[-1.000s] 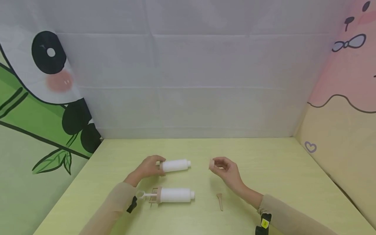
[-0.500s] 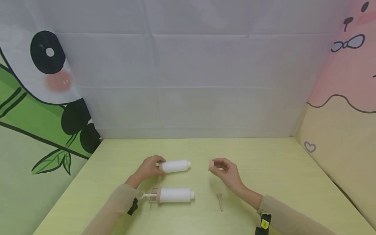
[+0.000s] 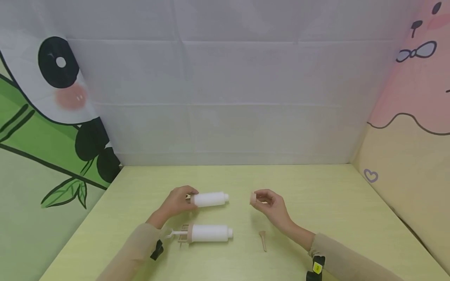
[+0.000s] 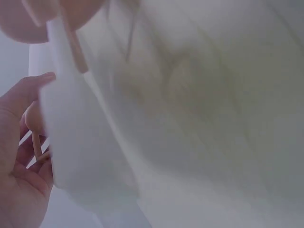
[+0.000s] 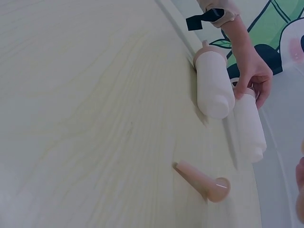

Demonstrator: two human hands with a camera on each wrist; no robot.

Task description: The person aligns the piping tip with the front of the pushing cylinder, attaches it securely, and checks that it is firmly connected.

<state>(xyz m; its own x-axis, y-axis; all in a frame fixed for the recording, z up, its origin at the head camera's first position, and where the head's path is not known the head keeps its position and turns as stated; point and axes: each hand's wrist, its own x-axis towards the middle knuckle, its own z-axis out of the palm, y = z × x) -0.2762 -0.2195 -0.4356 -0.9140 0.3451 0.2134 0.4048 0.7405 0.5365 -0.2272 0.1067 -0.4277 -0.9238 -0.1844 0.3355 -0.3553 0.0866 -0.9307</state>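
Observation:
My left hand (image 3: 178,202) grips the beige collar end of a white syringe-like tube (image 3: 211,199), whose narrow tip points right. Part of the collar is hidden behind the fingers. Between thumb and fingers, my right hand (image 3: 275,207) pinches a small beige cap-like piece (image 3: 253,198) above the table, apart from the tube's tip. Nearer the front lies a second white syringe-like tube (image 3: 211,233) with a beige collar and a white plunger rod (image 3: 179,233). To its right rests a tapered beige nozzle (image 5: 202,180). In the right wrist view, only fingertips (image 5: 300,190) of my right hand show.
The pale wood-grain table (image 3: 316,195) ends at a light grey cloth backdrop (image 3: 225,97). Cartoon-printed panels (image 3: 404,148) stand at both sides. The second tube's plunger end lies close beside my left sleeve (image 3: 140,242).
The tube in my left hand has tipped very slightly, its tip shifting a little toward the front. My right hand, the cap-like piece and the things on the table stay practically in place.

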